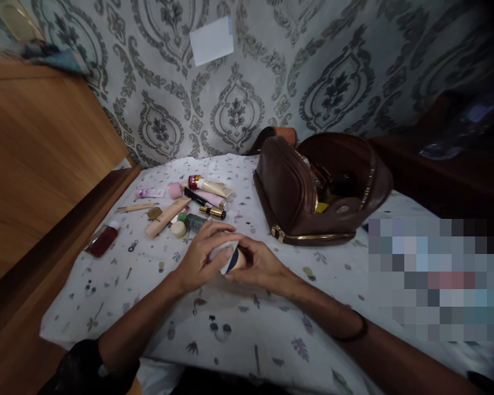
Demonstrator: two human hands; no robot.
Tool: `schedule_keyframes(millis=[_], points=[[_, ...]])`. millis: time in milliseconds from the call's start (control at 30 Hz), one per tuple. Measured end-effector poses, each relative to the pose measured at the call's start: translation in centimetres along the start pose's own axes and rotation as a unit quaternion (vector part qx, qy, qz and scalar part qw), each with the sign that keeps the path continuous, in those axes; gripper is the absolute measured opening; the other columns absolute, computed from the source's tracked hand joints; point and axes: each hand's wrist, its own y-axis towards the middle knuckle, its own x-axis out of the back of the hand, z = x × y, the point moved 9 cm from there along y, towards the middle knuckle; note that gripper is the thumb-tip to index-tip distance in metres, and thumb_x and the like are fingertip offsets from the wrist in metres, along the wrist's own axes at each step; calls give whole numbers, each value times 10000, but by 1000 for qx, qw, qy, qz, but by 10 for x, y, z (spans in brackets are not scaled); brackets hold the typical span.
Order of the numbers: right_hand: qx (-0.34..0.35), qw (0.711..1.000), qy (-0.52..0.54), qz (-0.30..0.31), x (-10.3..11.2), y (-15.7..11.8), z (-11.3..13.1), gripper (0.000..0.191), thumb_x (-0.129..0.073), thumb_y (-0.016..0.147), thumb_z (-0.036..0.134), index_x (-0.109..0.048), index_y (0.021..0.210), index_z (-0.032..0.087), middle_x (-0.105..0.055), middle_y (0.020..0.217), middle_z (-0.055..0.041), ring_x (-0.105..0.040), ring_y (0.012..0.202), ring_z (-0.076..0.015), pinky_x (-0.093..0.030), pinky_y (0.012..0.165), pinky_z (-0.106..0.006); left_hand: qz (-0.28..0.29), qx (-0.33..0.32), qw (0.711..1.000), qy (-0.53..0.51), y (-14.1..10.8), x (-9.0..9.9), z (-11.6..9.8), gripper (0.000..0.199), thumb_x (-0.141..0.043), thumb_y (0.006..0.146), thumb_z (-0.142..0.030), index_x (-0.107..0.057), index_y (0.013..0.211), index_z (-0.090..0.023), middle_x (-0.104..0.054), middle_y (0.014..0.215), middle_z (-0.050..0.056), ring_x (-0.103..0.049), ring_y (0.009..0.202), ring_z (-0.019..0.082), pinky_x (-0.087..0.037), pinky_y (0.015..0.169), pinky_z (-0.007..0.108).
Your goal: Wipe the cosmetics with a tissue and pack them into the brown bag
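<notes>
head view: left hand (pixel 206 258) holds a white wipe (pixel 229 243) to a container (pixel 240 260); right hand (pixel 267 264) grips the container, near a bottle (pixel 196 221).

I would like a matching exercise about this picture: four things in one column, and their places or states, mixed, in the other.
Things
1. Brown leather bag
2. Small beige rounded item with a dark blue band
3. Clear bottle with dark red liquid
4. Flat white rectangular piece

Places or states
A. On the grey patterned wall
B. Between the left hand and the right hand
C. Unzipped, gaping open
D. Near the left edge of the white printed cloth

Right pairs: 1-C, 2-B, 3-D, 4-A.
</notes>
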Motion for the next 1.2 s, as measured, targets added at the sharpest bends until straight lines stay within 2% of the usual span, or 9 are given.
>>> schedule_keyframes(millis=[67,133,267,367,433,500,700,933,1200], points=[[10,1000,-21,-3,0,0,0,481,-843,636,242,-665,1079,185,-672,1041,-27,-633,971,-202,-540,859,-345,12,-37,999,11,0,-4,-9,341,-465,1001,-360,-683,1212,-205,-631,1190,123,-568,1138,246,-420,1019,408],[2,1000,-5,6,-1,0,-2,505,-841,637,239,-653,1103,192,-667,1022,-20,-630,961,-198,-537,846,-336,12,-25,1000,-1,0,-5,-7,345,-461,1003,-377,-691,1186,-197,-645,1176,124,-576,1128,246,-419,1016,404],[-33,996,84,24,-6,-1,-7,537,-904,571,257,-635,1030,184,-651,939,6,-631,873,-157,-527,799,-276,-26,99,991,-84,0,2,19,402,-434,1008,-448,-715,1098,-176,-674,1134,106,-595,1115,241,-417,1014,366],[-63,989,132,26,-8,-1,-9,558,-928,547,257,-634,1015,182,-662,967,-3,-637,881,-149,-513,821,-260,-57,189,968,-152,-4,3,39,469,-436,992,-515,-722,1061,-150,-709,1046,83,-630,988,225,-456,912,321],[-80,983,163,11,-6,-1,-10,598,-933,546,267,-631,1056,194,-675,997,-8,-644,891,-147,-507,849,-267,-77,232,953,-179,-8,3,49,517,-427,982,-559,-720,1067,-141,-727,980,68,-636,895,211,-472,832,303],[-87,979,182,-13,-2,-1,-11,597,-935,545,287,-628,1051,208,-681,994,-4,-648,885,-145,-503,865,-276,-94,250,946,-184,-11,3,54,555,-395,985,-584,-709,1096,-140,-734,973,61,-639,877,206,-479,815,298],[-70,973,198,-97,15,0,-10,555,-930,551,365,-635,1002,231,-682,1005,-4,-643,929,-161,-493,909,-296,-99,186,968,-140,-9,-1,44,527,-361,1012,-553,-609,1271,-167,-678,1245,80,-606,1147,218,-432,1023,316],[-66,978,178,-87,15,0,-1,572,-891,623,342,-646,1132,250,-682,1104,-19,-628,1040,-187,-475,956,-322,-91,162,978,-96,-11,0,39,498,-362,1025,-501,-525,1348,-159,-590,1383,116,-541,1276,241,-381,1104,351],[-62,974,176,-130,27,0,-11,506,-891,598,331,-656,1035,230,-676,1003,-3,-619,943,-173,-486,859,-288,-59,108,992,-23,-9,-2,23,490,-450,1010,-414,-449,1437,-174,-520,1449,131,-478,1339,266,-339,1140,382]])
